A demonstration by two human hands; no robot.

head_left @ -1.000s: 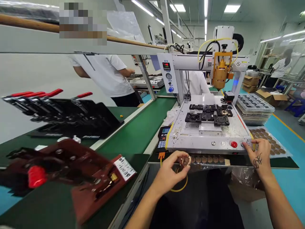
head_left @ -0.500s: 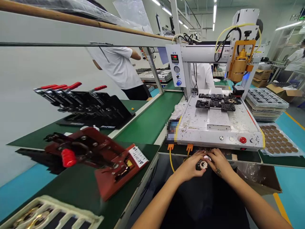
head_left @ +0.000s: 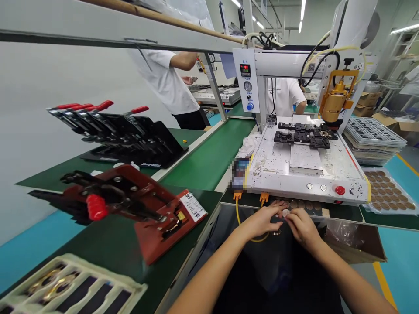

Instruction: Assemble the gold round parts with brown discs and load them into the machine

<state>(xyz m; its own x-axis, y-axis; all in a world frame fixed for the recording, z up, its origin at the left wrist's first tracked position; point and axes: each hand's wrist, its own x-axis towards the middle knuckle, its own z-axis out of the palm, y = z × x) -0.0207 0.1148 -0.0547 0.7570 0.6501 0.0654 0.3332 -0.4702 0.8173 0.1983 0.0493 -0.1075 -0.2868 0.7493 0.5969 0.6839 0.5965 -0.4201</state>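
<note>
At the front edge of the bench, my left hand is closed around a small round metal-rimmed part. Most of that part hides under the fingers; only a shiny lower edge shows. Close beside it, my right hand pinches a small pale round disc between thumb and fingertips. The disc lies between the two hands, near the left fingertips; whether they touch it I cannot tell. Behind my fingers, a row of brownish discs lies along the bench edge.
Ahead stands a white press machine with black fixtures. A red clamp jig and a tray with gold parts are at left, before black toggle clamps. Brown discs lie right. Two people work beyond.
The view has shifted slightly. The dark part with a gold ring, which faced up in my left hand, is now mostly covered. A pale disc shows clearly in my right fingertips.
</note>
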